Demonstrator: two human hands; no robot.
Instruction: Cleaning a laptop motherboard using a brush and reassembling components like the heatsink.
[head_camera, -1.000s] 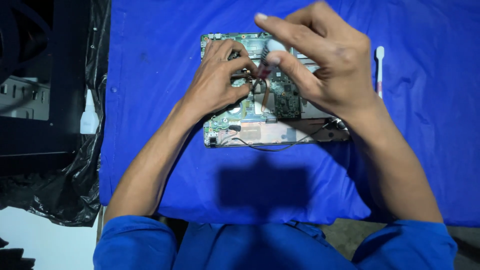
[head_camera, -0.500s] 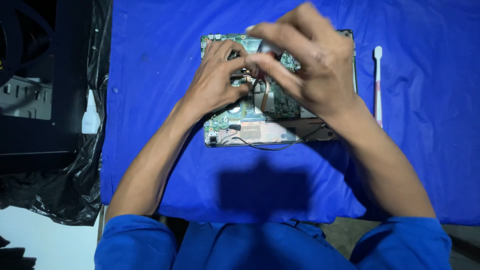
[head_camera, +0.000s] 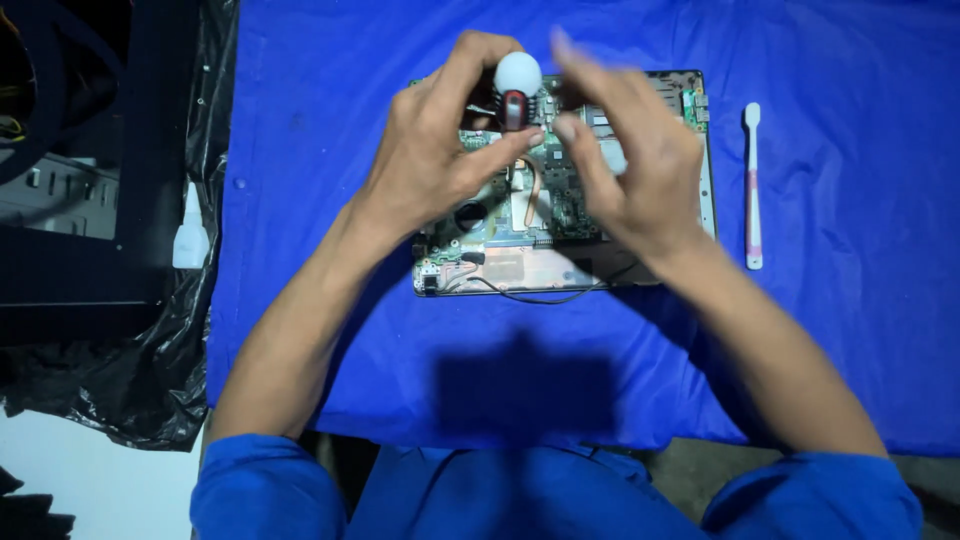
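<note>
1. The left hand (head_camera: 435, 165) is raised over the board (head_camera: 560, 190), with fingers curled. It pinches a small blower (head_camera: 516, 88) between thumb and forefinger.
2. The blower has a round white bulb and a dark, red-ringed neck that points down at the board.
3. The right hand (head_camera: 625, 165) is blurred, its fingers spread and half bent, holding nothing, just beside the blower.
4. The board is flat and green, with a copper pipe and a thin black wire. It lies on a blue cloth (head_camera: 300, 100).
5. A slim white brush (head_camera: 753, 185) lies to the right, apart from the board.
</note>
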